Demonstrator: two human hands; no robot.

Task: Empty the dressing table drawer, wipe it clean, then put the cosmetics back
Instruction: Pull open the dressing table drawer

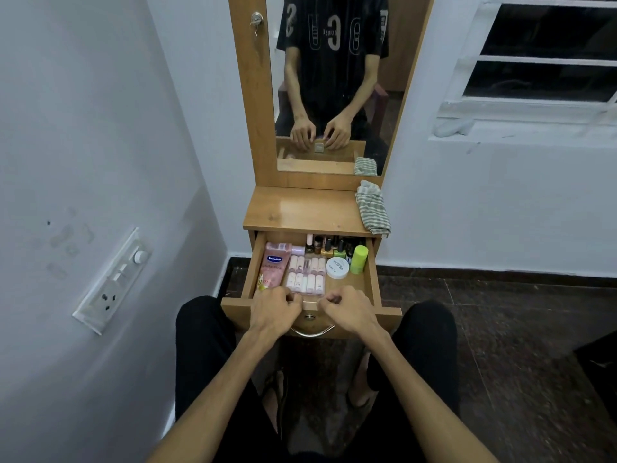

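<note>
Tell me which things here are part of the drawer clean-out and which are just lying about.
Part of the job: drawer, pink Vaseline tube, clear case of small bottles, white round jar, green bottle, nail polish bottles, striped cloth.

Just there: mirror, wall switchboard, window.

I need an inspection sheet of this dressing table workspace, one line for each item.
Surface: dressing table top is bare wood, glossy.
Job's things: drawer is pulled open and still full: pink Vaseline tube at left, clear case of small bottles in the middle, white round jar, green bottle, nail polish bottles at the back.
Clutter: striped cloth lies on the top's right edge.
Grippers: left hand and right hand have fingers curled at the drawer's front edge.
Cables: nothing seen.
Surroundings: mirror, switchboard on left wall, window at right.
</note>
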